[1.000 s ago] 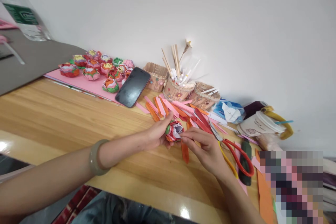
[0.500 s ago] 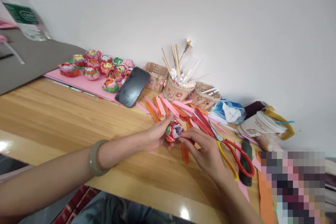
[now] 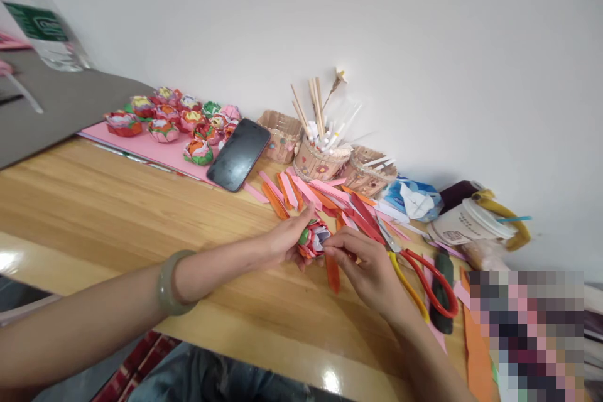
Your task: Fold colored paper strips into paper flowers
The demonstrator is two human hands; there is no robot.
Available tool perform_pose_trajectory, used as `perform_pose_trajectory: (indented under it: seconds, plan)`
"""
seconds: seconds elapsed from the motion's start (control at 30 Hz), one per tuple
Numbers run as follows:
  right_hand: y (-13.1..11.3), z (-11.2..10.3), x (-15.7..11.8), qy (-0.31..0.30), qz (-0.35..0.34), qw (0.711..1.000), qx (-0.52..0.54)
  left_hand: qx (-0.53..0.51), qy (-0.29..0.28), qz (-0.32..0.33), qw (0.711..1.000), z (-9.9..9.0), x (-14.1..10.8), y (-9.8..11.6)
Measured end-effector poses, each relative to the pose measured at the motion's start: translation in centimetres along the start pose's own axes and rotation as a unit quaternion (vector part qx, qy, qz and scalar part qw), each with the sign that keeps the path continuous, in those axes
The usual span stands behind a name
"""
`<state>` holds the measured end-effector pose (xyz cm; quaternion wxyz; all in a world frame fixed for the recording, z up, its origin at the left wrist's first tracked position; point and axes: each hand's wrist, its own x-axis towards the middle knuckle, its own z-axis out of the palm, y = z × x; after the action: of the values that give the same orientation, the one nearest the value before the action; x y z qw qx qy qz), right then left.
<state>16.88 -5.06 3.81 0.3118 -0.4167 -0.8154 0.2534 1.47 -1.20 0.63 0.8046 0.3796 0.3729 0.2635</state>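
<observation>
A folded paper flower in red, pink, green, orange and white rests in the grip of my left hand, the thumb along its upper side and the fingers under it. My right hand pinches the flower's white inner petal at its right side, thumb and forefinger together. Folded paper strips in pink, orange, red and white lie spread on the table just behind both hands. To the right of my right hand lie scissors with one red and one yellow handle.
Several finished paper flowers stand on a pink sheet at the back left. A phone leans beside them. Behind the strips are woven baskets with sticks. A tissue pack, white cup and dark green object lie right.
The flower has turned a little in my hands, so more of its green and orange outer petals show. Both hands stay in nearly the same place.
</observation>
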Motion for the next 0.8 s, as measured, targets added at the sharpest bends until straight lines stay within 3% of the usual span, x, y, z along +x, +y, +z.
perform_pose_trajectory:
  seconds: [0.23, 0.47, 0.63, 0.8]
  plan:
    - [0.07, 0.12, 0.00, 0.004, -0.010, 1.000, -0.008, -0.011, -0.007, 0.001, 1.000, -0.12, -0.02, -0.04]
    - [-0.17, -0.06, -0.08, 0.017, 0.033, 0.999, 0.033, -0.027, 0.022, 0.000, 0.999, 0.07, -0.06, 0.18]
    - [0.28, -0.39, -0.22, 0.114, 0.125, 0.983, 0.075, -0.019, 0.025, 0.059, 0.998, 0.08, -0.16, 0.43]
    - [0.06, -0.26, 0.04, 0.116, 0.159, 0.975, 0.101, 0.017, 0.032, 0.133, 0.990, -0.08, 0.03, -0.07]
